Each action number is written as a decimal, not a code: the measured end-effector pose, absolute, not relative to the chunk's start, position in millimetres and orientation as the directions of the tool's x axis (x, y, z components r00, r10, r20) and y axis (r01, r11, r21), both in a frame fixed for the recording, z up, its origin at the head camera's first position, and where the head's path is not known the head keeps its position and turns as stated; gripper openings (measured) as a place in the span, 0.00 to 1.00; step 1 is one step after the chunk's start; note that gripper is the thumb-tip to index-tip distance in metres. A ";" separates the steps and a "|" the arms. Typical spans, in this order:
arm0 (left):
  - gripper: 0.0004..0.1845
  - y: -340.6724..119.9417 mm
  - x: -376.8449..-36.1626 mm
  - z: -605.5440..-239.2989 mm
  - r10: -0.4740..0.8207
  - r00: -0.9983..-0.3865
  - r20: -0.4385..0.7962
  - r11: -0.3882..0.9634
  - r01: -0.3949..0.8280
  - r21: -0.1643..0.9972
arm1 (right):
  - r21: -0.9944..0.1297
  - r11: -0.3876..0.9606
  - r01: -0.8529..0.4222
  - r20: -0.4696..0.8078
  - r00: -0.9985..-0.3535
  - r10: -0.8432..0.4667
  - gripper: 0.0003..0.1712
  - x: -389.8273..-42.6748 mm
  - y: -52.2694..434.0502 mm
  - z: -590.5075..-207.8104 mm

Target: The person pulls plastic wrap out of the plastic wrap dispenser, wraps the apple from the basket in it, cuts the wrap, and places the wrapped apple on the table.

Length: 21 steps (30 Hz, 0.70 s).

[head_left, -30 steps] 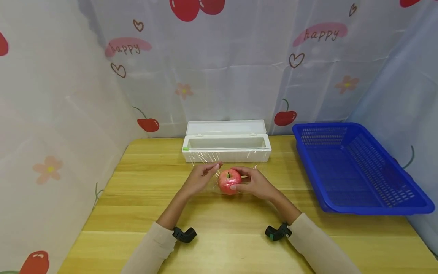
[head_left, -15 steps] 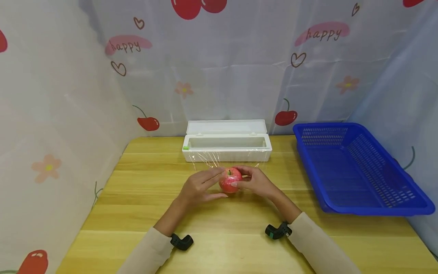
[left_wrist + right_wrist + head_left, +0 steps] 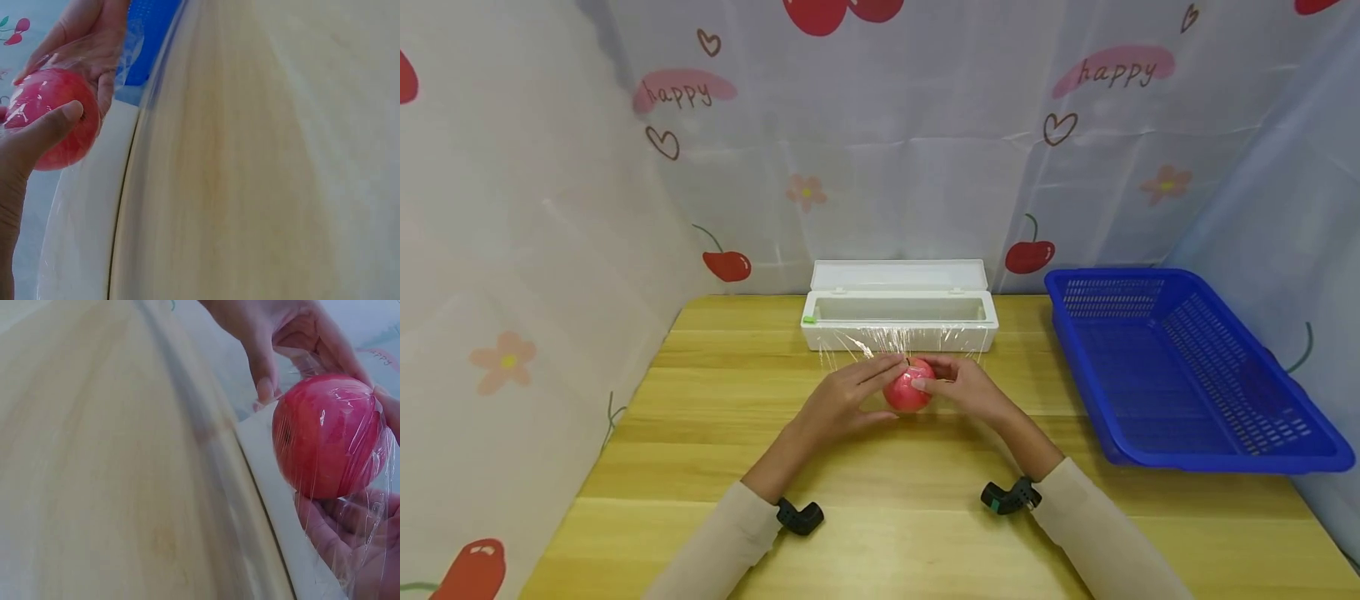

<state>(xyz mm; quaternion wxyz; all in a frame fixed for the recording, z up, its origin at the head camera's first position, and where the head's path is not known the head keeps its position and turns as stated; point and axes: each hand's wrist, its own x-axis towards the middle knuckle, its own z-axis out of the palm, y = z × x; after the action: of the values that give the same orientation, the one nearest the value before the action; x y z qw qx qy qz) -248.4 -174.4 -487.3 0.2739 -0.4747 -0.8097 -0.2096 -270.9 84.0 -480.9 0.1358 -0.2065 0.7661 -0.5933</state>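
Left hand (image 3: 842, 398) and right hand (image 3: 966, 389) both clasping a film-wrapped red apple (image 3: 907, 390), cling film (image 3: 895, 343) stretching from the white dispenser box (image 3: 898, 317), wooden table (image 3: 715, 433)

"happy" twice on printed backdrop cloth (image 3: 925, 167)

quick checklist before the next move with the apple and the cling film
1. Apple held by both hands: ok; left hand and right hand curl round it.
2. Cling film over the apple: ok, glossy creases cover its skin in the right wrist view.
3. Film cut free from the white dispenser box: not ok, a stretched sheet runs from the box front to the apple.
4. Underside of the apple fully wrapped: cannot tell, hidden.
5. Dispenser lid shut: not ok, it stands open.
6. Blue basket within view on the table: ok.
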 end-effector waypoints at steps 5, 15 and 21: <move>0.46 -171.4 -252.7 -483.1 0.643 -0.416 0.643 0.481 0.873 0.084 | -0.983 0.165 -0.083 -0.007 -0.877 -0.481 0.30 -272.4 83.0 -474.7; 0.46 -165.4 -256.3 -490.4 0.590 -0.479 0.650 0.520 0.841 0.148 | -0.979 0.204 -0.019 -0.080 -0.881 -0.467 0.32 -274.1 81.4 -467.6; 0.46 -164.2 -256.4 -493.4 0.573 -0.505 0.646 0.522 0.832 0.187 | -0.969 0.238 -0.069 -0.055 -0.877 -0.477 0.33 -272.7 84.7 -466.0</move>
<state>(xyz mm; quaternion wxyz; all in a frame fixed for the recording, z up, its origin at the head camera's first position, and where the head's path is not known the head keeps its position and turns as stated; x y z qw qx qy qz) -256.4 -164.2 -493.4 0.2634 -0.4222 -0.8318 -0.2460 -272.7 84.7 -466.0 0.1727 -0.1776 0.7677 -0.5910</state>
